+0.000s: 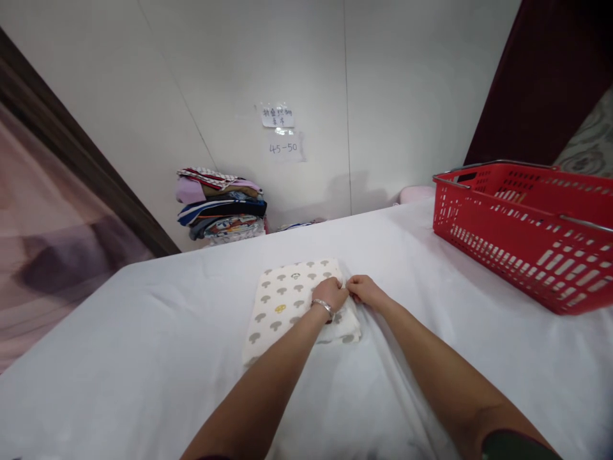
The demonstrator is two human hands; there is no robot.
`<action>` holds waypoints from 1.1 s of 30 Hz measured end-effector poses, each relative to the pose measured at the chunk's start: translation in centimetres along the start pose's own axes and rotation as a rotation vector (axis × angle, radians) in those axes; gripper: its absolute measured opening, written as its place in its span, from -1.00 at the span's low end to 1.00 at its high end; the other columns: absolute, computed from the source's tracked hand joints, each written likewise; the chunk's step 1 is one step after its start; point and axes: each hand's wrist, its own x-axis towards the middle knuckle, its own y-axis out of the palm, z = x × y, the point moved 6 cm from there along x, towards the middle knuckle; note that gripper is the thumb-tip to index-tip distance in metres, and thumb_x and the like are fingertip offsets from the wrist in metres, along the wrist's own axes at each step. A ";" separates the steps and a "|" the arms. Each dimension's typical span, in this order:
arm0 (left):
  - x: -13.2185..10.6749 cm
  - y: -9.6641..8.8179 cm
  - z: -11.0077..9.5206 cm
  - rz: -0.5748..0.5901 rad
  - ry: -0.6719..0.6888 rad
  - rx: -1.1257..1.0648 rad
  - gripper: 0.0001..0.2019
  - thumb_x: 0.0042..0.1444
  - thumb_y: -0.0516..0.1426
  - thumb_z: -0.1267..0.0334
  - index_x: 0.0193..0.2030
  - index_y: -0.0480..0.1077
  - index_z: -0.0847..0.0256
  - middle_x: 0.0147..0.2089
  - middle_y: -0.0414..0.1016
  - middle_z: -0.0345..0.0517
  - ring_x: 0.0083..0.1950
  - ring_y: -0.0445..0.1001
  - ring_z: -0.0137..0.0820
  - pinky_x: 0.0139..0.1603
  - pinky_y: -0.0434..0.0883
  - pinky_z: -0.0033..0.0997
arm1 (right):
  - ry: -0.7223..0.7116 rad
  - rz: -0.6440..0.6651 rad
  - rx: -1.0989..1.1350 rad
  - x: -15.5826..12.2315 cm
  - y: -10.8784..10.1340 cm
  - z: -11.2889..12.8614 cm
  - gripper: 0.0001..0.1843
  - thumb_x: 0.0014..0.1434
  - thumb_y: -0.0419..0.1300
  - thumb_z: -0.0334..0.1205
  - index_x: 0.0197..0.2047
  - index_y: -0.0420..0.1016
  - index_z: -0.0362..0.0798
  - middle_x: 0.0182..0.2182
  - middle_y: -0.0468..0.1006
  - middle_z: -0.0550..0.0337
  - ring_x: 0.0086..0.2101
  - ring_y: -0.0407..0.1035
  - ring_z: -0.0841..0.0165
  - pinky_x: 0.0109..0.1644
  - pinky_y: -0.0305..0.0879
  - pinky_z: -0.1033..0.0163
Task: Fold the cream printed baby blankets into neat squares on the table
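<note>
A folded cream cloth (282,303) printed with grey mushrooms lies on the white sheet (143,358) in the middle of the table. My left hand (331,294), with a bracelet at the wrist, rests on the cloth's right edge, fingers curled and pinching the fabric. Just to its right, my right hand (364,290) also pinches that same edge with closed fingers. The two hands almost touch each other.
A red plastic basket (527,236) with metal handles stands at the right. A stack of folded clothes (221,206) sits at the back against the white wall, under two paper notes (280,131). A dark wooden frame runs along the left.
</note>
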 end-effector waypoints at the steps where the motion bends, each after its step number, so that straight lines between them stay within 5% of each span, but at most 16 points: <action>1: -0.2 0.1 -0.1 0.004 0.001 0.008 -0.82 -0.03 0.04 0.19 -0.37 0.42 0.19 -0.30 0.51 -0.09 -0.22 0.45 -0.31 -0.27 0.31 -0.42 | 0.018 0.002 -0.010 -0.1 0.0 -0.1 -0.87 -0.06 0.11 -0.30 -0.59 0.27 -0.09 -0.79 0.22 0.39 -0.76 0.07 0.57 -0.69 -0.06 0.44; 8: -3.2 0.5 -1.5 0.004 0.125 0.087 -0.66 0.07 -0.05 0.07 -0.14 0.39 0.19 -0.13 0.44 0.01 -0.13 0.41 -0.24 -0.17 0.33 -0.33 | 0.082 0.049 -0.076 -0.7 0.1 -0.2 -0.60 0.01 0.11 0.07 -0.62 0.23 -0.07 -0.85 0.15 0.38 -0.78 0.02 0.55 -0.73 -0.15 0.41; 15: -6.8 0.9 -3.1 -0.061 0.220 0.174 -0.45 0.04 -0.05 -0.05 0.06 0.26 0.30 -0.04 0.33 0.14 0.00 0.26 -0.10 0.01 0.22 -0.10 | 0.035 0.005 -0.077 -0.7 0.0 -0.6 -0.69 -0.05 0.15 -0.01 -0.58 0.30 -0.09 -0.76 0.24 0.35 -0.72 0.08 0.52 -0.66 -0.01 0.38; 26: -10.2 2.8 -3.3 -0.118 0.405 0.250 -0.37 0.00 -0.02 -0.16 0.11 0.20 0.23 0.20 0.10 0.16 0.14 0.09 -0.05 0.14 0.05 -0.04 | -0.069 -0.126 -0.248 -0.8 -0.1 -0.1 -0.76 -0.11 0.14 -0.08 -0.55 0.38 -0.11 -0.67 0.36 0.27 -0.60 0.20 0.45 -0.52 0.12 0.35; 33: -11.3 0.5 -1.7 -0.161 0.476 0.119 -0.46 0.09 -0.05 -0.08 0.15 0.14 0.15 0.20 0.18 -0.03 0.20 0.10 -0.24 0.24 -0.03 -0.12 | -0.126 -0.103 -0.348 -0.9 -0.2 0.4 -0.73 -0.06 0.11 -0.04 -0.54 0.37 -0.10 -0.63 0.40 0.23 -0.55 0.25 0.41 -0.46 0.14 0.34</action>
